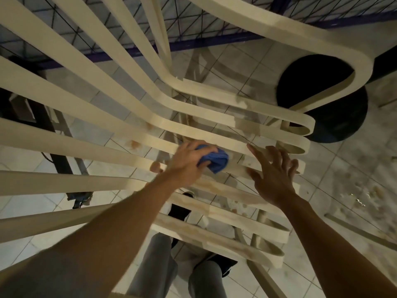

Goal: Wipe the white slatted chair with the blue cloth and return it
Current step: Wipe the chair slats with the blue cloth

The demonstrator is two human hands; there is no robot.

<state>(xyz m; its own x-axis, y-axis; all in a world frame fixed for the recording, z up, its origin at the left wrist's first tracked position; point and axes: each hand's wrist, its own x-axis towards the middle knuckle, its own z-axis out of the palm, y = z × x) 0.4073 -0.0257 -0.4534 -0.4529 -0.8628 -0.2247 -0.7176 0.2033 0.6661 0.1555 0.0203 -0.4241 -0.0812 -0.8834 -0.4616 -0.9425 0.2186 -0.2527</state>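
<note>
Left hand point(189, 161) grips one blue cloth point(216, 161); right hand point(272, 176) splayed; one chair point(103, 114).

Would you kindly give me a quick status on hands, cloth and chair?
Left hand grips balled blue cloth on a seat slat. Right hand open, spread near the slat ends. White slatted chair shows brown stains. Nothing blocking.

This looks like a plain room or covered yard of a home, though which is unclear. A pale tiled floor point(354, 179), stained and speckled, spreads beneath the white slatted chair point(214, 114). Beyond the chair runs a blue-framed wire mesh point(204, 26), and to the chair's right a round dark object point(335, 117) sits on the tiles.
</note>
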